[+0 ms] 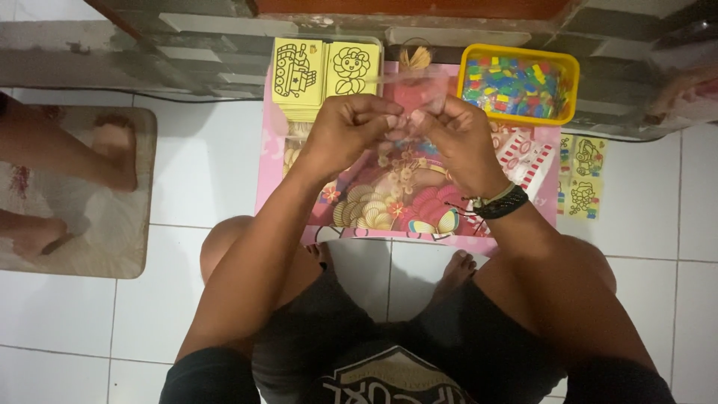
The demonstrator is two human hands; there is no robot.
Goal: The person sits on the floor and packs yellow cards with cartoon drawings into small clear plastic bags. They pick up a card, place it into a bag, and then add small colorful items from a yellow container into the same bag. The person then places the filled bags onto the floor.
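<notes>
My left hand and my right hand meet above a small pink table. Both pinch a clear plastic sleeve between fingertips, its top edge stretching across in front of the yellow cards. What is inside the sleeve is hard to tell. A dark braided bracelet sits on my right wrist. Under my hands the tabletop shows a colourful cartoon picture.
Two yellow cards with line drawings, a tank and a flower, lie at the table's back left. A yellow tray of small coloured packets stands back right. More picture cards lie right. Another person's feet rest on a mat at left.
</notes>
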